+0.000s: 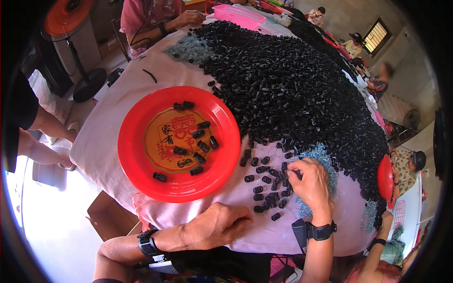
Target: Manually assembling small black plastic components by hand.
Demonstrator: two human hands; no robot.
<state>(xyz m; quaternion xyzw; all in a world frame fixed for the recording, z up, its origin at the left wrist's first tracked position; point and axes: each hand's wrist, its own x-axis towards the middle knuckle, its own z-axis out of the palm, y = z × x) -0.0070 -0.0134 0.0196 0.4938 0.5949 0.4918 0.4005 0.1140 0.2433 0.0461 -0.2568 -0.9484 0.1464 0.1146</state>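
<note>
Hands (pixel 217 225) (pixel 309 181) flank black pieces (pixel 258 189) (one perhaps pinched), bare cloth (pixel 262 236) toward the edge (pixel 269 252).

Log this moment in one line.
left hand: curled, contents hidden; right hand: fingertips at loose black parts; red plate: several black parts inside

A small workshop is suggested: a lg. cloth-covered table (pixel 104 123) is heaped w/ countless small black parts (pixel 283 85), ctr. to upper R of frame, & people (pixel 377 85) are spread along it, e.g. a person in pink (pixel 146 21), upper L. A floor fan (pixel 70 21) is seen upper L; a plain grey wall (pixel 415 70) is broken by a barred window (pixel 377 37), upper R.
</note>
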